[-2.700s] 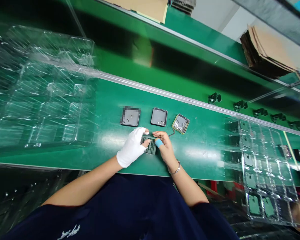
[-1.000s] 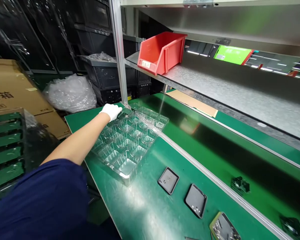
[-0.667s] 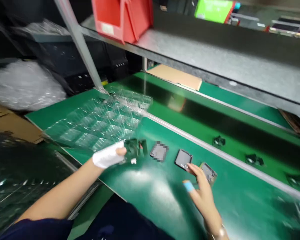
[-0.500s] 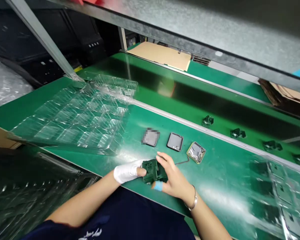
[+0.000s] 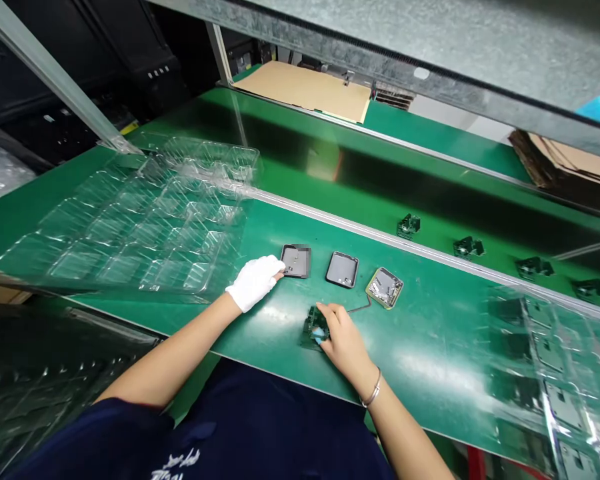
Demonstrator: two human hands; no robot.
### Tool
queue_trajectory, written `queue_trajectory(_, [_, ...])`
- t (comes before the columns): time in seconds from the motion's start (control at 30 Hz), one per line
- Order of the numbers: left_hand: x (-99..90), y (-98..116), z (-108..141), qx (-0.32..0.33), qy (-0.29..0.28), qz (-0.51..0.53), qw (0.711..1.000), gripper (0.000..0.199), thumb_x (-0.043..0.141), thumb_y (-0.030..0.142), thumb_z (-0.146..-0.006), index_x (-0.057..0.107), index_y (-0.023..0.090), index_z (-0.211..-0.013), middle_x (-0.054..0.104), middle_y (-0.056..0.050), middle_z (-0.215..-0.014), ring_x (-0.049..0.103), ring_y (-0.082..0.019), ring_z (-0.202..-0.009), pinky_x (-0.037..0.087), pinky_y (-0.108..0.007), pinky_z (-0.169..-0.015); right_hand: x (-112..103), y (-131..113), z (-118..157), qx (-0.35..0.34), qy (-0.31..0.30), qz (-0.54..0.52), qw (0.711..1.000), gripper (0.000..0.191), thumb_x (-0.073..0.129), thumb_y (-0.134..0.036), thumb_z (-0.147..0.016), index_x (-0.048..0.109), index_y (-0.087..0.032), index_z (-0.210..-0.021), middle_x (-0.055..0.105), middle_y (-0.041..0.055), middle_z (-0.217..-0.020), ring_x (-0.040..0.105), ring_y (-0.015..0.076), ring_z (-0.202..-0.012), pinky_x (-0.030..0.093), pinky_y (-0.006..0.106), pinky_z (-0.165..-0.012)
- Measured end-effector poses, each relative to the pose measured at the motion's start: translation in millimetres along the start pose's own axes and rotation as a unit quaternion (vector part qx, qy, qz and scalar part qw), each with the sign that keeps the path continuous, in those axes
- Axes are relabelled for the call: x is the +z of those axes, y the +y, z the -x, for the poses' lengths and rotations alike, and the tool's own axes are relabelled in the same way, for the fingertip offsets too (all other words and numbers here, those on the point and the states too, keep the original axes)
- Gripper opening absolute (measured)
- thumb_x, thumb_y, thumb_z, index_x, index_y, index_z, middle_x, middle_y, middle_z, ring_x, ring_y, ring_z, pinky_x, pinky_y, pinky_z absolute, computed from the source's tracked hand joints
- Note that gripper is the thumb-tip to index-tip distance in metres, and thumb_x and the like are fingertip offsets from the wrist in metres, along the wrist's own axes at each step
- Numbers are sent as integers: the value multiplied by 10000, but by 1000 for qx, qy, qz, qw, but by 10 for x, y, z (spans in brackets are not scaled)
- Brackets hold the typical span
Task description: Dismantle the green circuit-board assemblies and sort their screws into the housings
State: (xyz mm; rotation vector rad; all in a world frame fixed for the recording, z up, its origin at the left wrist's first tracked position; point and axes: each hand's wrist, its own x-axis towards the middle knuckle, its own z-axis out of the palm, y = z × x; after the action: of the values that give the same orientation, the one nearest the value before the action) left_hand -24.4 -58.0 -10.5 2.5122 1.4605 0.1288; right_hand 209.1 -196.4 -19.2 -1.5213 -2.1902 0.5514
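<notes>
A clear tray (image 5: 153, 230) lies toward the left end of the desk (image 5: 275, 230). The gloved left hand (image 5: 255, 281) has its fingertips at the near-left corner of the first dish (image 5: 294, 261); whether they grip it, I cannot tell. Nearer the front edge, a green part (image 5: 314, 325) is pinched in the right hand (image 5: 347, 343). The middle dish (image 5: 343, 268) and right dish (image 5: 385, 288) sit behind; farther right, a second tray (image 5: 550, 367) holds green pieces.
</notes>
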Motion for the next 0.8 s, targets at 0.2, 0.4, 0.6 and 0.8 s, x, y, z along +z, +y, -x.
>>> queue_trajectory(0.2, [-83, 35, 27, 53, -23, -62, 996, 244, 432, 231, -907, 661, 149, -931, 646, -117, -905, 621, -239, -823, 434, -337, -714, 84, 19, 11, 18, 42, 40, 998, 800, 502, -15, -723, 295, -257, -1457, 517, 140, -1171, 557, 297, -1023, 543, 485, -853])
queue_trajectory(0.4, [-120, -4, 99, 57, -33, -15, 998, 251, 441, 275, -911, 673, 187, -948, 668, -73, -939, 626, -214, -863, 443, -312, -746, 83, -34, 30, -21, 6, 38, 999, 884, 474, -9, -675, 207, -199, -1496, 459, 174, -1334, 477, 322, -1200, 470, 524, -979])
queue_trajectory(0.6, [-143, 66, -110, 77, -44, -37, 995, 264, 450, 241, -882, 704, 186, -932, 678, -100, -961, 617, -241, -905, 431, -341, -761, -113, -19, 117, -23, -12, 12, 1000, 927, 424, -9, -677, 102, -213, -1522, 235, 154, -1546, 252, 320, -1418, 329, 607, -1084])
queue_trajectory(0.8, [-138, 122, -259, 76, -54, -20, 995, 185, 504, 151, -793, 670, 142, -712, 667, -125, -804, 627, -259, -828, 439, -359, -727, -243, 33, 195, 15, 40, -14, 999, 751, 415, -73, -837, 142, -255, -1513, 237, 133, -1544, 260, 279, -1426, 366, 541, -1098])
